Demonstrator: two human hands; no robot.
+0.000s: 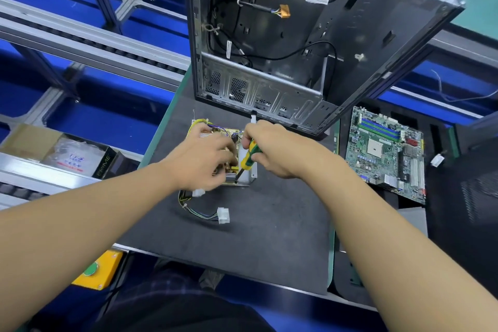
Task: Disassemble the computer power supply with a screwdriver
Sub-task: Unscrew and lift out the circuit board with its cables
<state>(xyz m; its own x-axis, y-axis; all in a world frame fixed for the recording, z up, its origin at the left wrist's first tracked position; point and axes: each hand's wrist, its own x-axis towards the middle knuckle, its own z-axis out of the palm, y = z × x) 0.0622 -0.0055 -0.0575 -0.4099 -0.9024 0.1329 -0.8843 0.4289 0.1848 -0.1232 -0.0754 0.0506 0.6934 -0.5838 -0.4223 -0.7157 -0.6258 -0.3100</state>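
The opened power supply (249, 174) lies on the dark mat (256, 224), its circuit board and yellow wires exposed in a metal shell. My left hand (200, 160) rests on top of the board with fingers curled over its parts, hiding most of it. My right hand (272, 149) grips a yellow-and-green screwdriver (249, 156), whose dark tip points down into the supply's near right corner. A wire bundle with white plugs (223, 215) trails from the supply toward me.
An empty computer case (296, 35) stands open just behind the supply. A green motherboard (385, 153) lies to the right. On the left are conveyor rails (80, 43) and a cardboard box (67, 153). A yellow button box (94, 269) sits at the near left edge.
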